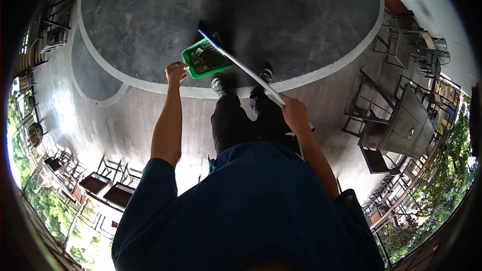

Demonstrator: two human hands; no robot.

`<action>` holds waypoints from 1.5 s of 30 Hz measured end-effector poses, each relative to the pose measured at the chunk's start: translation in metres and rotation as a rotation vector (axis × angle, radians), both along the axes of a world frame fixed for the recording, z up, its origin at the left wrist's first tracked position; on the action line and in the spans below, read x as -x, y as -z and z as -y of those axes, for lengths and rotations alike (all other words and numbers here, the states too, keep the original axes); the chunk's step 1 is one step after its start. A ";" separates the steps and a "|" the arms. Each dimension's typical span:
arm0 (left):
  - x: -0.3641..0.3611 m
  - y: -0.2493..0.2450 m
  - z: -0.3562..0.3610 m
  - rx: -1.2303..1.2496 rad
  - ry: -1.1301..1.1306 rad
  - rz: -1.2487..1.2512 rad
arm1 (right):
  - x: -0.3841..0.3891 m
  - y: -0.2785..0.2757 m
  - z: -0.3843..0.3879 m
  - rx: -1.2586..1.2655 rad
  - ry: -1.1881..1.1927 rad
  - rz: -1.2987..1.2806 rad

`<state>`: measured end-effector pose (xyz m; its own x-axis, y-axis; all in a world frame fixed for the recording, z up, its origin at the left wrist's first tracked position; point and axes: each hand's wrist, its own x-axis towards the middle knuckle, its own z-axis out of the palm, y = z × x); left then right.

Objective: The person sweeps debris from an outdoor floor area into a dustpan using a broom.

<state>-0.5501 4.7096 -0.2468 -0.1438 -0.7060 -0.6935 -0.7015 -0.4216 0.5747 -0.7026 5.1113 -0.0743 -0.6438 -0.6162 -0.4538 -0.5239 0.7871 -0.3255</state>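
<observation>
My left hand is closed at the left end of a green dustpan, with a pale part, apparently its handle, showing at the fingertips. Small bits of litter lie inside the pan. A long silver-grey pole with a blue end slants across the pan's right side. Around the pole's lower part, my right hand is wrapped in front of my right thigh. Whether the pole carries a broom or mop head cannot be made out. My shoes stand just below the pan.
Dark floor with a pale curved border spreads ahead. Tables and chairs stand at the right, including a tipped table. More chairs are at the lower left. Greenery shows beyond both sides.
</observation>
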 end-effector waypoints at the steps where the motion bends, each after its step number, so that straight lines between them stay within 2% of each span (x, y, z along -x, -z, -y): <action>1: -0.001 0.000 0.001 -0.005 -0.020 -0.008 | 0.000 -0.003 0.001 0.002 0.004 0.001; 4: -0.002 0.001 0.001 -0.015 -0.062 -0.028 | 0.007 -0.017 -0.002 0.003 0.120 0.127; 9: -0.012 -0.003 -0.001 -0.021 -0.061 -0.065 | 0.009 -0.019 -0.029 0.014 0.145 0.149; 12: -0.017 -0.003 -0.002 -0.050 -0.069 -0.099 | 0.012 -0.013 -0.054 0.167 0.323 0.264; 16: -0.032 -0.006 -0.001 -0.044 -0.169 -0.215 | 0.014 0.012 -0.105 0.339 0.404 0.227; 17: -0.036 -0.008 0.000 -0.051 -0.152 -0.250 | 0.017 0.015 -0.117 0.345 0.404 0.229; 20: -0.036 -0.024 -0.005 -0.051 -0.117 -0.328 | 0.027 0.016 -0.144 0.197 0.610 0.513; 21: -0.034 -0.034 -0.012 -0.048 -0.166 -0.362 | 0.028 0.014 -0.149 0.206 0.606 0.515; 24: -0.022 -0.065 -0.039 -0.029 -0.254 -0.441 | 0.037 -0.004 -0.152 0.258 0.878 0.711; 28: -0.003 -0.099 -0.077 -0.026 -0.344 -0.510 | 0.052 0.003 -0.167 0.304 1.029 0.750; 34: 0.042 -0.123 -0.108 -0.084 -0.381 -0.632 | 0.084 0.031 -0.196 0.394 1.157 0.818; 38: 0.068 -0.133 -0.113 -0.124 -0.409 -0.651 | 0.093 0.030 -0.197 0.416 1.204 0.815; 45: 0.122 -0.143 -0.106 -0.248 -0.290 -0.682 | 0.074 0.012 -0.190 0.537 1.318 0.811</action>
